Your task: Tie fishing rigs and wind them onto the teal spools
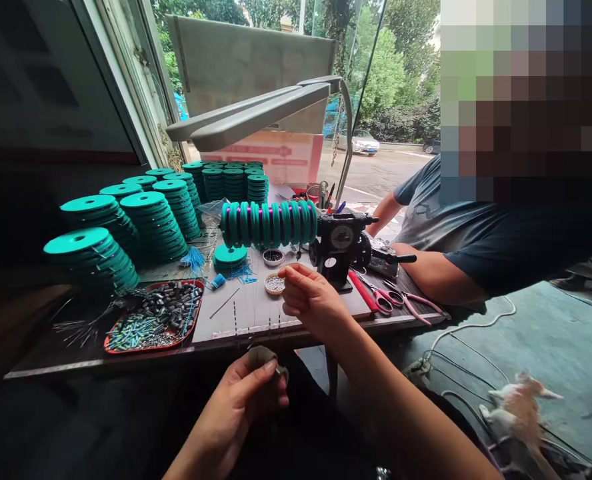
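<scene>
My left hand (pixel 243 393) is closed below the table's front edge. A grey-green, cloth-like covering (pixel 262 357) shows at its fingers, and what they pinch is too small to make out. My right hand (pixel 313 297) is raised over the table with thumb and fingertips pinched together; anything between them is too fine to name. Just left of it stands a small round dish of pale beads (pixel 275 285), with a dish of dark bits (pixel 273 257) behind. Above them, a row of green spools (pixel 269 225) is mounted on a black hand-crank winder (pixel 339 243).
Stacked green spools (pixel 151 220) fill the table's left and back. A red-rimmed tray (pixel 153 317) holds small dark cylinders and coloured pieces. Scissors (pixel 382 300) and pliers (pixel 416 303) lie at right, near another person's arm (pixel 431 273). A lamp (pixel 266 117) arches overhead. A cat (pixel 521 407) and cables are on the floor.
</scene>
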Available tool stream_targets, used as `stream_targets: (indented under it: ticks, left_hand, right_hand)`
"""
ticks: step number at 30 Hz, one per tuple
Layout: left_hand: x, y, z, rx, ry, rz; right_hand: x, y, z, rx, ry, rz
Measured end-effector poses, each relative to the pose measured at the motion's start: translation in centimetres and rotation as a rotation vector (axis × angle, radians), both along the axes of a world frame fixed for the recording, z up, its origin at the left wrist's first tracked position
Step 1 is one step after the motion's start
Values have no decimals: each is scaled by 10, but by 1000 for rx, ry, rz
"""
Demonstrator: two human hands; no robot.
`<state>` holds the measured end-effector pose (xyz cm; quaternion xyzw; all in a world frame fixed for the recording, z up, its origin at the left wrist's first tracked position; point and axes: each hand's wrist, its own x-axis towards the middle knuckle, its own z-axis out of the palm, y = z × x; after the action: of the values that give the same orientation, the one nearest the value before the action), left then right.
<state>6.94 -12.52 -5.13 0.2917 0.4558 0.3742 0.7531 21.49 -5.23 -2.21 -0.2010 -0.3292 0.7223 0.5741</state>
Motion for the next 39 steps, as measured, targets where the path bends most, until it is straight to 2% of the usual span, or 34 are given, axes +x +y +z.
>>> stream_targets:
  ticks: [5,13,27,39]
  left_hand:
    - [-9,-15,-4,-136,-28,6]
    - [-7,-20,-6,-129,-43,-15]
    - [-6,-28,-4,-275,-60,96]
    - [-8,-28,-8,-291,-76,75]
  right_hand:
    - [-2,1,-2,-14,-19,3]
    - [-2,1,-1,-12,-32,-11]
    - [-2,2,-2,-15,-23,-27]
    - [-1,3,-3,-5,-5,-15]
